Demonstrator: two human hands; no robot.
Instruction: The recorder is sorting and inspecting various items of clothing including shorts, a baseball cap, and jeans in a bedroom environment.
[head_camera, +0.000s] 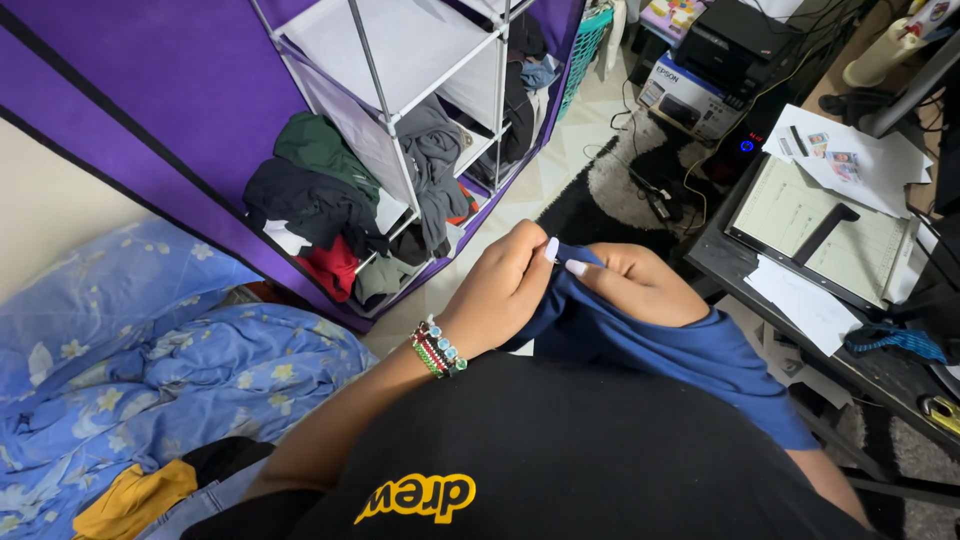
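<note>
**Head view: two hands hold a blue cloth**

Head view shows the left hand (500, 290) and the right hand (635, 285) close together, both pinching a blue cloth (680, 350) held up near the chest. The cloth drapes over the right arm. A bed (150, 360) with a blue flowered sheet lies to the left. A purple wardrobe (400, 150) full of clothes stands ahead. A counter (880, 370) with papers is on the right.

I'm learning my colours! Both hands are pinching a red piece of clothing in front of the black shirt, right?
Not quite: the cloth is blue, not red. The head view shows the left hand and right hand both pinching it in front of the black shirt.
</note>
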